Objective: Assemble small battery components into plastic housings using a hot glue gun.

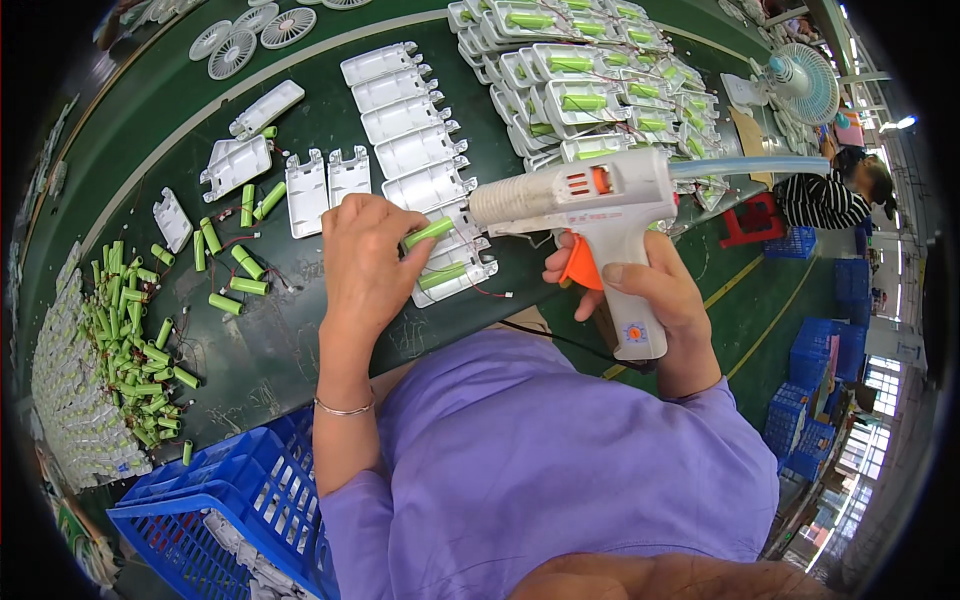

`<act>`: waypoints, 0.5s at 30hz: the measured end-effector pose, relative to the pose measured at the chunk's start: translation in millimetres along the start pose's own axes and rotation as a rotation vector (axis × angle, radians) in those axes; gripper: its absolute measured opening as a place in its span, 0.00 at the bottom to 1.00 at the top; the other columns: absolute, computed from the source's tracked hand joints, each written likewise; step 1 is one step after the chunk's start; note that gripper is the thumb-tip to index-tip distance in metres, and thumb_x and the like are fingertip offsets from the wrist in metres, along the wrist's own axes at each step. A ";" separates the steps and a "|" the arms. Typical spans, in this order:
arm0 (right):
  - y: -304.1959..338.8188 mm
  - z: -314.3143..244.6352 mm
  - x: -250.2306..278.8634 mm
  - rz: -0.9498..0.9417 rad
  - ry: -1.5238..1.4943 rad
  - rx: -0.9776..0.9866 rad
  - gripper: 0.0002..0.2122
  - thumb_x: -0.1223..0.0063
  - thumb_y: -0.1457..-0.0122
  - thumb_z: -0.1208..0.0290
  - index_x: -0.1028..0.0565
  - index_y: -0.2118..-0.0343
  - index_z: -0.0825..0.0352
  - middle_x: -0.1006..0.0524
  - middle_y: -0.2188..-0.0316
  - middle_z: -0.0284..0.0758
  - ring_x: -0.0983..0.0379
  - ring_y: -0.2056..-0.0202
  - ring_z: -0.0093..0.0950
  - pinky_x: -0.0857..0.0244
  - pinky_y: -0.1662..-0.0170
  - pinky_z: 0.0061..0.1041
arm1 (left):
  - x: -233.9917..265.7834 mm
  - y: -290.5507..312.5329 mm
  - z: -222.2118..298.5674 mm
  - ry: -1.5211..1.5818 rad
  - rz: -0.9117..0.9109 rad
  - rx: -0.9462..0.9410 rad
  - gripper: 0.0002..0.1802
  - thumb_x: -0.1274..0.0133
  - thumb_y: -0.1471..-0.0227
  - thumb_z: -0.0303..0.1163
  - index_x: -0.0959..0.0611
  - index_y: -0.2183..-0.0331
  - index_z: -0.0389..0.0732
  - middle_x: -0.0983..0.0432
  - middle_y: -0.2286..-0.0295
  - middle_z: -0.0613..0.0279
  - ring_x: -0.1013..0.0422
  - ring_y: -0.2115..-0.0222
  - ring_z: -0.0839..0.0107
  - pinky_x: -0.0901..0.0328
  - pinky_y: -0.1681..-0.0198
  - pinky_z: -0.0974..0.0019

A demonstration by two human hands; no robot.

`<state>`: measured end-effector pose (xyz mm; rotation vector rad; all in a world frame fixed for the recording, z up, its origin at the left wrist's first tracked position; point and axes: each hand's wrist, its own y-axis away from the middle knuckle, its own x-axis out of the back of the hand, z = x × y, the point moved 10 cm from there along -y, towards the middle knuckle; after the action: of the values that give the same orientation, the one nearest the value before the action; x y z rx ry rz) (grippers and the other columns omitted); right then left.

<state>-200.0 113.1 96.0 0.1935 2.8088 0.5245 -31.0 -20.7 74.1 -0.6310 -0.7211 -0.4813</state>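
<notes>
My right hand [655, 290] is wrapped round the handle of a white hot glue gun [590, 190] with an orange trigger [581, 262]; a clear glue stick [750, 165] sticks out of its back. The gun's nozzle points left, close to a row of white plastic shells [415, 145]. In my left hand [365, 255] a green battery cell [430, 232] is pinched between thumb and fingers, over one of the nearer shells. Another green cell [442, 275] lies inside the nearest shell [465, 283], its thin wires trailing right.
Loose green cells [130, 330] are heaped at the left beside many stacked white parts [75, 390]. Stacked shells with cells [590, 90] stand at the far right of the green table [270, 345]. A blue crate [190, 500] stands at lower left. Another person [830, 195] is at right.
</notes>
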 end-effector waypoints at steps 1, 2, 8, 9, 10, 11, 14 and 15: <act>1.5 -2.5 2.2 0.019 0.007 0.011 0.21 0.51 0.46 0.72 0.32 0.51 0.80 0.24 0.58 0.48 0.26 0.55 0.36 0.25 0.64 0.29 | -5.7 -1.4 1.0 -0.030 -0.035 0.001 0.08 0.36 0.63 0.31 0.15 0.74 0.43 0.28 0.74 0.65 0.34 0.64 0.65 0.44 0.57 0.60; 2.6 -4.4 4.0 0.038 0.015 0.021 0.21 0.51 0.46 0.72 0.32 0.51 0.80 0.24 0.58 0.48 0.25 0.55 0.36 0.25 0.65 0.28 | -8.3 -1.8 1.8 -0.030 -0.039 0.000 0.08 0.36 0.63 0.31 0.15 0.74 0.43 0.28 0.74 0.65 0.34 0.64 0.65 0.44 0.57 0.60; 2.2 -5.6 1.4 0.028 0.001 0.032 0.22 0.51 0.47 0.71 0.32 0.51 0.80 0.24 0.58 0.48 0.25 0.56 0.35 0.26 0.66 0.27 | -18.1 0.4 4.4 -0.132 -0.067 -0.025 0.07 0.36 0.63 0.32 0.15 0.75 0.43 0.30 0.75 0.64 0.35 0.65 0.64 0.45 0.58 0.59; 0.4 -5.2 -1.7 0.011 -0.004 0.030 0.22 0.51 0.47 0.71 0.32 0.51 0.80 0.24 0.58 0.48 0.25 0.56 0.35 0.26 0.66 0.27 | -15.7 0.9 5.3 -0.149 -0.063 -0.031 0.07 0.36 0.63 0.31 0.15 0.75 0.43 0.30 0.74 0.65 0.35 0.65 0.64 0.45 0.58 0.59; 0.4 -4.2 -0.8 0.023 -0.013 0.023 0.22 0.51 0.47 0.71 0.33 0.51 0.80 0.24 0.58 0.48 0.25 0.57 0.35 0.26 0.66 0.26 | -13.5 1.6 6.1 -0.169 -0.059 -0.033 0.07 0.36 0.63 0.31 0.15 0.75 0.43 0.29 0.74 0.65 0.35 0.65 0.64 0.45 0.58 0.59; 0.6 -3.4 -0.5 0.031 -0.023 0.014 0.22 0.51 0.47 0.71 0.33 0.51 0.80 0.24 0.58 0.49 0.25 0.57 0.35 0.26 0.66 0.26 | -13.7 2.4 6.0 -0.154 -0.033 -0.039 0.07 0.36 0.62 0.32 0.15 0.74 0.43 0.29 0.74 0.64 0.34 0.65 0.64 0.44 0.58 0.59; 4.1 -8.8 -2.0 0.074 -0.020 0.087 0.25 0.51 0.49 0.69 0.34 0.50 0.80 0.24 0.59 0.50 0.25 0.57 0.36 0.26 0.67 0.26 | 6.5 13.8 -8.1 -0.030 0.159 0.003 0.07 0.41 0.52 0.31 0.15 0.68 0.41 0.28 0.75 0.61 0.32 0.70 0.64 0.41 0.62 0.61; 5.4 -11.4 -0.6 0.082 0.005 0.091 0.26 0.51 0.50 0.68 0.34 0.50 0.80 0.24 0.58 0.50 0.25 0.57 0.37 0.26 0.67 0.26 | 23.7 23.9 -29.7 -0.032 0.260 0.122 0.08 0.43 0.50 0.30 0.16 0.66 0.40 0.27 0.74 0.60 0.31 0.71 0.64 0.39 0.64 0.62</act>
<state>-202.3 114.1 108.4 0.3276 2.8419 0.4156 12.4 -28.0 65.4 -0.6084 -0.6822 -0.1862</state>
